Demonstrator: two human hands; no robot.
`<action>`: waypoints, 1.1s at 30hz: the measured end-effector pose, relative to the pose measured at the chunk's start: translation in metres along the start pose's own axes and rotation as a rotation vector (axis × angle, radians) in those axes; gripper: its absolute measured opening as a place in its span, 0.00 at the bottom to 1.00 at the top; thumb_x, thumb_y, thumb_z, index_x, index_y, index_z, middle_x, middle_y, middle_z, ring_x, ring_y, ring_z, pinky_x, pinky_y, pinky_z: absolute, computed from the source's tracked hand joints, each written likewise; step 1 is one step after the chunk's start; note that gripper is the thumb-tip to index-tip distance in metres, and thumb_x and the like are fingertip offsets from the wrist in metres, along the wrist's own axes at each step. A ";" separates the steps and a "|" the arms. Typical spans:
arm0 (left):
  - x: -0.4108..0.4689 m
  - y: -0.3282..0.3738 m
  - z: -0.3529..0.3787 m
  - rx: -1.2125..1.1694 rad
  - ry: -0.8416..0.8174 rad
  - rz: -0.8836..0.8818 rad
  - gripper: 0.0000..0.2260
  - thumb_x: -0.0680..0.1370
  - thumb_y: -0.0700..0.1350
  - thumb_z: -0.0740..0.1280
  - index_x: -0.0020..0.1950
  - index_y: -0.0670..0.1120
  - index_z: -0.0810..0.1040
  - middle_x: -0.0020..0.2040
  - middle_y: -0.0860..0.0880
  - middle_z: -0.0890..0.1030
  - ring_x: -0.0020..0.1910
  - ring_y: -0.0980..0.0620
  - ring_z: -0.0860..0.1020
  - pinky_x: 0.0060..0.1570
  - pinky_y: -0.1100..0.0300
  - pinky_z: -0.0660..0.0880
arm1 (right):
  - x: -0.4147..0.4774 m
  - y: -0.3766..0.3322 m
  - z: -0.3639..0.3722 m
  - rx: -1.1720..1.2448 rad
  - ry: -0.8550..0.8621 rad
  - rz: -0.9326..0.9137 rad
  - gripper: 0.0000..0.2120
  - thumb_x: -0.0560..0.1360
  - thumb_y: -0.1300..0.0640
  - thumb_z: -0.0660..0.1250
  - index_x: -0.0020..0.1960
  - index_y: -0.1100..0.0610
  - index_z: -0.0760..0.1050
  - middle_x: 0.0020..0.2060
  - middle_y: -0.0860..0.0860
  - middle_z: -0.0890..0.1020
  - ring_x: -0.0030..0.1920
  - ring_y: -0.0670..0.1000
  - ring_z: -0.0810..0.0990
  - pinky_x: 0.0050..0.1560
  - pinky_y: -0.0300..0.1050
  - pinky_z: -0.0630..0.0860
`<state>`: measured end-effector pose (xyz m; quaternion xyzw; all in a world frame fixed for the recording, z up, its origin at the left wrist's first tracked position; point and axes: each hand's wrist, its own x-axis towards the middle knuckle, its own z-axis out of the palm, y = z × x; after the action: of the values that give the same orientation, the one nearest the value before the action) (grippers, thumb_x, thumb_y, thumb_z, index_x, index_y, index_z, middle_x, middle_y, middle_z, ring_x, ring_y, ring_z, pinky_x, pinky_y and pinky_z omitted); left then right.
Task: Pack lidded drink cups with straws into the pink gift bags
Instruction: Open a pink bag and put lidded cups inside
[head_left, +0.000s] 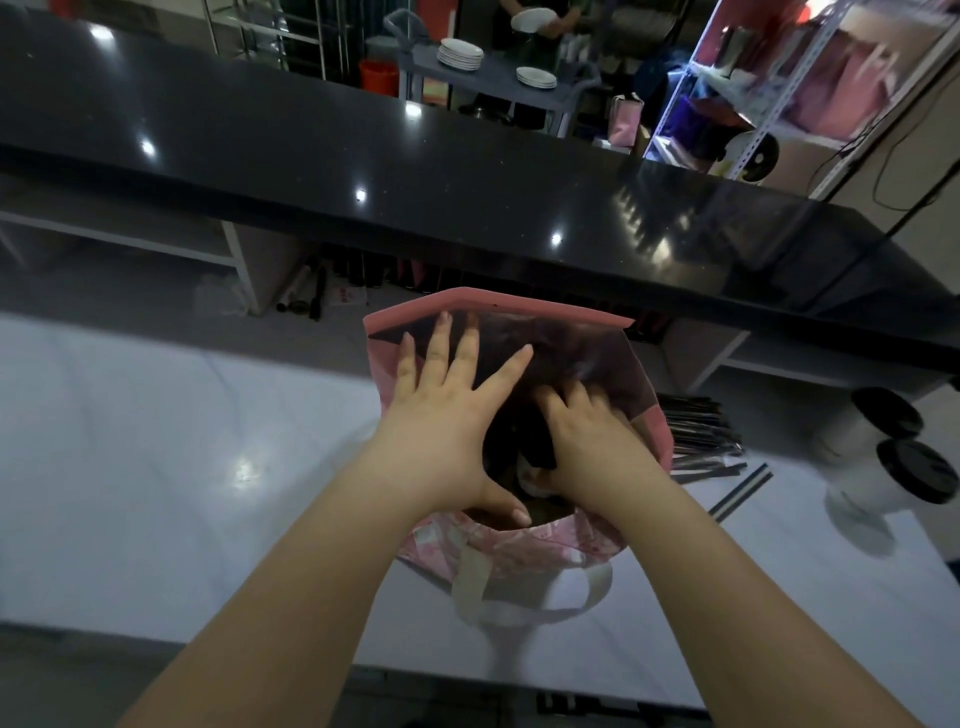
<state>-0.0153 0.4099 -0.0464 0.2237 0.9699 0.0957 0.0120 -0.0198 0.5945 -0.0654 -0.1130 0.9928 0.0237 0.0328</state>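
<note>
Hands are working at the pink gift bag (498, 304), which is standing on the white table (156, 441). Left hand (441, 415) is lying flat with fingers spread straight, pressing the far wall back. Right hand (587, 441) is reaching inside over something dark, fingers bent and blurred; whether it is gripping cannot be told.

Recommended: holding the mouth wide while lowering any cup upright, lid level.

Bag contents are sitting in shadow. Black-lidded cups (872, 447) and what appear to be wrapped straws (696, 431) are lying to the right, blurred.
</note>
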 end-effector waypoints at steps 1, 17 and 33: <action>0.000 0.001 0.000 0.006 0.003 -0.001 0.62 0.58 0.74 0.71 0.74 0.62 0.29 0.78 0.43 0.31 0.72 0.42 0.23 0.72 0.36 0.32 | 0.000 -0.001 0.002 -0.021 0.015 -0.002 0.36 0.69 0.42 0.71 0.70 0.50 0.58 0.64 0.55 0.66 0.63 0.59 0.67 0.59 0.53 0.70; -0.011 0.009 0.005 0.078 0.017 -0.030 0.60 0.60 0.75 0.69 0.74 0.61 0.28 0.77 0.43 0.29 0.70 0.40 0.21 0.71 0.34 0.32 | -0.004 0.005 0.023 0.064 -0.103 -0.023 0.41 0.76 0.35 0.58 0.79 0.46 0.40 0.79 0.47 0.40 0.78 0.51 0.36 0.77 0.56 0.42; 0.003 0.011 0.010 0.075 0.060 -0.010 0.54 0.66 0.70 0.69 0.78 0.59 0.37 0.78 0.45 0.32 0.74 0.43 0.26 0.73 0.43 0.31 | 0.015 0.022 0.053 0.144 -0.120 0.003 0.33 0.79 0.33 0.44 0.78 0.42 0.37 0.77 0.41 0.36 0.76 0.48 0.31 0.76 0.56 0.40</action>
<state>-0.0125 0.4227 -0.0545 0.2163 0.9738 0.0658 -0.0251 -0.0363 0.6154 -0.1180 -0.1074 0.9883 -0.0409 0.1002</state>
